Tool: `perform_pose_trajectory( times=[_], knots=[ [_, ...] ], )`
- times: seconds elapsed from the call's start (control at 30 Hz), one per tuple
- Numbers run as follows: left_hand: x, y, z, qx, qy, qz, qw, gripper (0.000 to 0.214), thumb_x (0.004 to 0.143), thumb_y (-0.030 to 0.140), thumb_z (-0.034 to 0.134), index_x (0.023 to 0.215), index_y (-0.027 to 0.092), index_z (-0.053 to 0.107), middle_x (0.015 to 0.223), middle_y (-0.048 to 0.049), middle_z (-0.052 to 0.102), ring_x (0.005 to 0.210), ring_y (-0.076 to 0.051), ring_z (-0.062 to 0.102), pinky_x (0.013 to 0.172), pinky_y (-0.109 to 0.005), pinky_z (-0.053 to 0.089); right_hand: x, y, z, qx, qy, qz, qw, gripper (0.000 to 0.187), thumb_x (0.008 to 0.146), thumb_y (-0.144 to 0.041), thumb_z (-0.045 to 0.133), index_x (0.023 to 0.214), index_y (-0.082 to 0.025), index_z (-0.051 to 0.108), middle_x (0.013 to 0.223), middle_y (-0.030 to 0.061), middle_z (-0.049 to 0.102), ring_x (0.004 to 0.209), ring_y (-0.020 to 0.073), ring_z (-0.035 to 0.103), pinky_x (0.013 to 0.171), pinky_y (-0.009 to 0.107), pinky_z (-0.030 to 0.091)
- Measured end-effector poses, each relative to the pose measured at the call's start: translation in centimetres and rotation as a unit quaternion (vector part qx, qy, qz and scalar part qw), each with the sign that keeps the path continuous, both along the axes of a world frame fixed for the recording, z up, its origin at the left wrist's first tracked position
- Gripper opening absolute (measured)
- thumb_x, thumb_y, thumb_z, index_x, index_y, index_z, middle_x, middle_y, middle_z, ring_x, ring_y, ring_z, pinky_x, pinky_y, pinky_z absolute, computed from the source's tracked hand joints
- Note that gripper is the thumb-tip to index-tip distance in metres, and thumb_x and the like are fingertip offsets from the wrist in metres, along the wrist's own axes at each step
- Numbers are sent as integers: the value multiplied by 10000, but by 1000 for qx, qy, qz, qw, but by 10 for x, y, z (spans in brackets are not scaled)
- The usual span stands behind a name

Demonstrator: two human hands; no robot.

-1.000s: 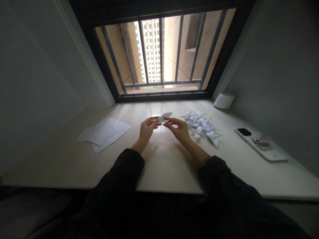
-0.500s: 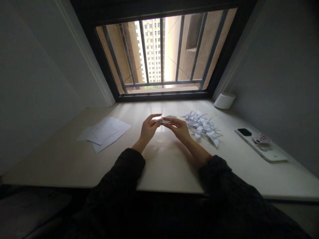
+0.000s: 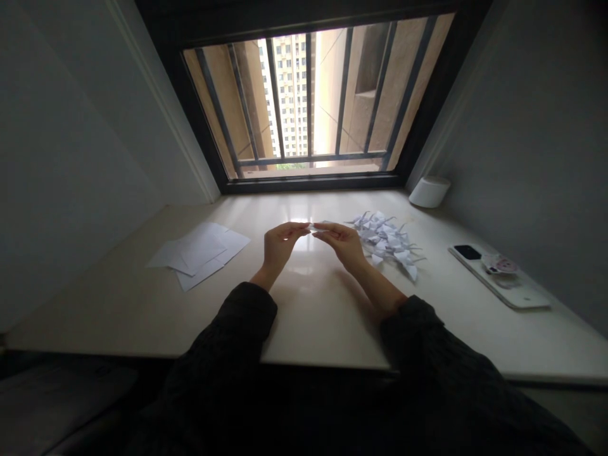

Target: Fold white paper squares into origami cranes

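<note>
Between my two hands, above the middle of the white surface, is a small piece of folded white paper [image 3: 311, 227], mostly covered by fingers. My left hand [image 3: 281, 244] pinches its left end between thumb and fingers. The right end is pinched by my right hand [image 3: 344, 242]. The fingertips of both hands nearly meet. Just right of my right hand lies a heap of folded white paper cranes [image 3: 386, 238]. Off to the left, several flat sheets of white paper [image 3: 202, 253] overlap one another on the surface.
A white phone [image 3: 506, 282] with a round grip on its back lies at the right. A white cylinder-like object [image 3: 429, 192] stands at the back right corner. The barred window [image 3: 308, 185] closes off the far side of the white ledge [image 3: 323, 329].
My left fingers have closed down from a more spread pose into a pinch on the folded paper. Less of the paper shows between the hands. The heap and sheets stay put.
</note>
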State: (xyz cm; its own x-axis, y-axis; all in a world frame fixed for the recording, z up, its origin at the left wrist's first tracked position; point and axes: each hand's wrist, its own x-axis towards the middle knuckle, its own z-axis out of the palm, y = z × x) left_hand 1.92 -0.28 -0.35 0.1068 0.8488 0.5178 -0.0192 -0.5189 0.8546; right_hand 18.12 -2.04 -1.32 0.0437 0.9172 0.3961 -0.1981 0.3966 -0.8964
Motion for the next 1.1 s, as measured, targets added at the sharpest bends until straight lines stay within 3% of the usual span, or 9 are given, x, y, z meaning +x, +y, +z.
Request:
perform_pose_trajectory(
  times=[0.33, 0.5, 0.83, 1.1],
  knots=[
    [0, -6, 3, 24, 55, 54, 997, 148, 719, 336, 715, 812, 225, 741, 816, -31, 733, 785, -190, 679, 787, -340, 535, -1, -1, 3, -8, 8, -6, 1000, 220, 585, -345, 812, 765, -238, 745, 833, 19, 743, 831, 214, 686, 864, 414, 530],
    [6, -10, 2, 15, 35, 78, 996, 139, 724, 332, 707, 808, 227, 738, 819, -26, 731, 799, -186, 678, 803, -342, 532, -3, -1, 3, -8, 11, -24, 1000, 211, 590, -353, 807, 752, -234, 741, 815, 17, 743, 809, 206, 683, 843, 405, 536],
    [10, -5, -8, -12, -3, 81, 997, 156, 714, 318, 708, 819, 205, 731, 801, -33, 726, 785, -175, 674, 781, -338, 538, -1, 0, 1, -53, 19, -70, 996, 212, 571, -325, 817, 730, -204, 747, 719, 34, 734, 668, 185, 674, 728, 372, 555],
    [11, -9, -7, -3, -11, 64, 998, 223, 731, 343, 703, 903, 202, 716, 851, -43, 728, 806, -173, 679, 803, -336, 534, -1, 2, -1, -13, 16, -59, 998, 194, 647, -369, 767, 769, -220, 745, 776, 28, 735, 712, 184, 674, 770, 377, 550]
  ],
)
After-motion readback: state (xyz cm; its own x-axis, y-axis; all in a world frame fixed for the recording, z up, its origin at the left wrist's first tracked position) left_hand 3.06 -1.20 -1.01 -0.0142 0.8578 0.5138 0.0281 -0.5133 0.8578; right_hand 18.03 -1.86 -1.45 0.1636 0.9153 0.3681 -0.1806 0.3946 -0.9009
